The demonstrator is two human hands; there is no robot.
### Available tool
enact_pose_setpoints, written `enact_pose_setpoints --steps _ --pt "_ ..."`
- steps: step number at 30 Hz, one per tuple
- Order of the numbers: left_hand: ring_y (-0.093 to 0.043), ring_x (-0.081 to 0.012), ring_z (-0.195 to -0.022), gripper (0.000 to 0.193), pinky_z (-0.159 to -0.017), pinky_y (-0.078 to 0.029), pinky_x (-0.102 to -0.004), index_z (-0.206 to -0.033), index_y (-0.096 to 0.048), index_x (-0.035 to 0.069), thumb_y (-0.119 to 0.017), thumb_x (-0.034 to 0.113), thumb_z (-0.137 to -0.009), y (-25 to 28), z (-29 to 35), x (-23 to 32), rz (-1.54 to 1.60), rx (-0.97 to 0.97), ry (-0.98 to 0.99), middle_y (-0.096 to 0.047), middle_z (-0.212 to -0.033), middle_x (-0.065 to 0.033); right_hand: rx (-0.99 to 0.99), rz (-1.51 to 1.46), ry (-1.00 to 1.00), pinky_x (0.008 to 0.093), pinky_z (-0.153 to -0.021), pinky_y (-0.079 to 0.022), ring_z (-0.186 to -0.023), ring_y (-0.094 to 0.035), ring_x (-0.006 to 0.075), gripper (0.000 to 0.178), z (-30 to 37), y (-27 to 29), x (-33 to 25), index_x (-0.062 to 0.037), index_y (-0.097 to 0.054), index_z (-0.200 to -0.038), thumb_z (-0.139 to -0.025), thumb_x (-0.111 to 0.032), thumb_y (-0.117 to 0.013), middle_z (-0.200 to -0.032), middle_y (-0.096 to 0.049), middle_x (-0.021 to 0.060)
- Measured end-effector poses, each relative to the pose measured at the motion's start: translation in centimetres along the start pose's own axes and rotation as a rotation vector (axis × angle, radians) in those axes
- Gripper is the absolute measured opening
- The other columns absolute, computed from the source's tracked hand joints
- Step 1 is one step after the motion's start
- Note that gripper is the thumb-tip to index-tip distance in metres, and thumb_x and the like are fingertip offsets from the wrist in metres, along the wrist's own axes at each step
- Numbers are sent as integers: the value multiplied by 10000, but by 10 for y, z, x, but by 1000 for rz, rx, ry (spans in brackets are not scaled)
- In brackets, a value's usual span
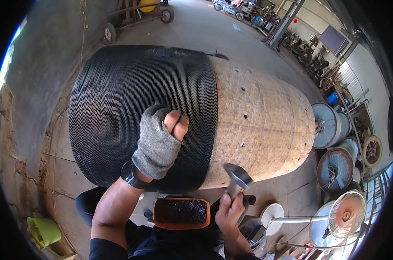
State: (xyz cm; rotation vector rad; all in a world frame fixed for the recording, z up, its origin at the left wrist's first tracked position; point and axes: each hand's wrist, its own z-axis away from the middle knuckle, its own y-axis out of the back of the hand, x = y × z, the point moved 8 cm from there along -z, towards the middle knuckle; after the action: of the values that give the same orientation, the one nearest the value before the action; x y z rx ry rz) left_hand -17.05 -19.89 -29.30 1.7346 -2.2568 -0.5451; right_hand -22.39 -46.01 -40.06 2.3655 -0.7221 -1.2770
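Observation:
A big wooden drum (261, 121) lies on its side in front of me, its bare right part dotted with small dark holes. Black ridged rows of fine points (118, 95) cover its left part. Over this black surface is my left hand (159, 141) in a grey glove with bare fingertips. Its fingers are curled closed, and whatever they pinch is hidden. My right hand (230, 213) grips a hammer (238, 175), its metal head raised near the drum's lower edge. Between my arms sits an orange tray (179, 226) with many thin dark pieces inside, too small to make out.
A fan (346, 214) stands at the lower right, beside blue-grey metal drums (335, 171). A green bucket (44, 232) is at the lower left. Behind the drum is a wheeled cart (138, 13); a wall (49, 65) rises along the left. Machinery lines the far right.

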Motion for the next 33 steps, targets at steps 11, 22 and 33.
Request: enact_pose_setpoints --steps 11,22,33 --pt "-604 -276 -907 373 -771 -524 -409 -1145 -602 100 -675 -5 -794 1 -16 3 -99 9 30 -582 -1098 -80 34 -268 183 259 -580 -436 -583 -480 122 253 -8 12 -18 32 -493 -1041 -1053 -220 -473 -721 -534 79" --pt "-591 -281 -908 430 -813 -494 -427 -1223 -577 64 -616 -74 -818 6 -16 49 -200 -54 -1 -621 -1034 -107 -8 55 -68 529 -625 -505 -736 -625 473 217 37 -21 74 15 -518 -1089 -943 -90 -638 -807 -616 255" --pt "-611 -277 -887 510 -865 -484 -431 -1296 -601 89 -691 -57 -815 -17 68 126 300 -130 121 -659 -920 -43 -36 -91 -45 543 -603 -490 -694 -617 489 241 48 -7 73 26 -504 -1109 -942 -87 -637 -797 -617 263"
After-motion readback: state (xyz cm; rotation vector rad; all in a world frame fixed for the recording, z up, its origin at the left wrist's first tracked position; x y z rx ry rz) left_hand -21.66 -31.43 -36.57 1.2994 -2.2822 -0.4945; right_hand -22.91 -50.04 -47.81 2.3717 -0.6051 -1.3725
